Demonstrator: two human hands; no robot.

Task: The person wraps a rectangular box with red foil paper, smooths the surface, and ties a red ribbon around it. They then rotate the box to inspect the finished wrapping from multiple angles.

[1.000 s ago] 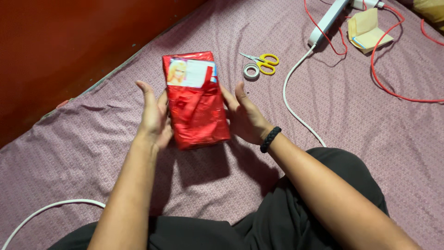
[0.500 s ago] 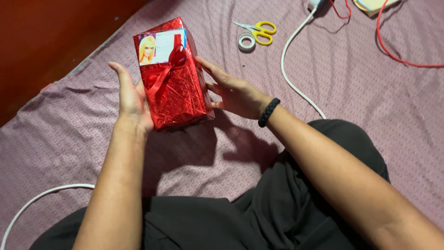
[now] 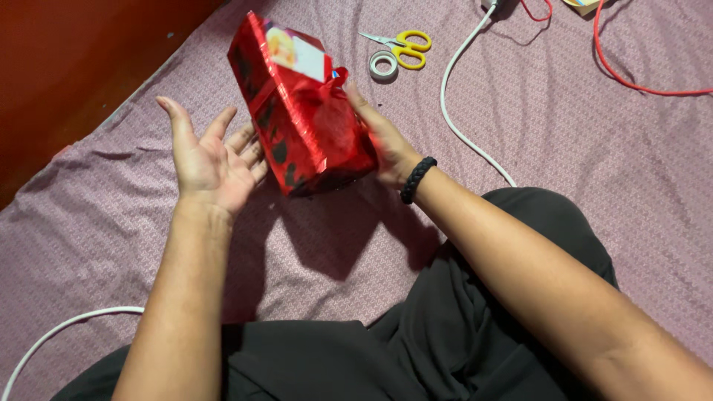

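Tilted since before, red gift box (image 3: pixel 301 111) long axis up-left, right hand (image 3: pixel 382 145) gripping

A rectangular box wrapped in shiny, crinkled red foil paper (image 3: pixel 304 111) is held off the bed, tilted so its far end points up and away toward the bed's far left edge. A small picture label with a pale patch sits on its upper face near that far end. A red ribbon crosses the wrapping by the label. Dark reflections mottle its left side.
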